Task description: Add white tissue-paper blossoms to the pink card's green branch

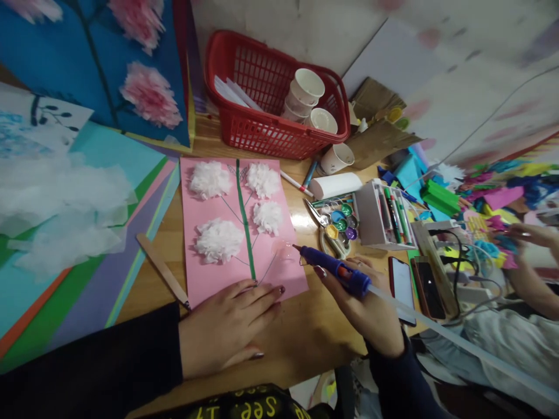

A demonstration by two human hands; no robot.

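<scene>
In the head view, the right hand (371,308) grips a blue glue gun (338,270) at the pink paper's (294,283) right edge. Its tip may be hot; hold the body. The left hand (229,329) lies flat across the paper's near edge. The paper looks light and bendy, its white flowers (218,240) easily squashed: hold edges.

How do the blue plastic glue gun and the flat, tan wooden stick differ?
The blue plastic glue gun is held in the right hand; the flat, tan wooden stick lies unheld. The gun is thick and rounded, the stick thin. The gun is blue, the stick tan. Both are elongated.
</scene>
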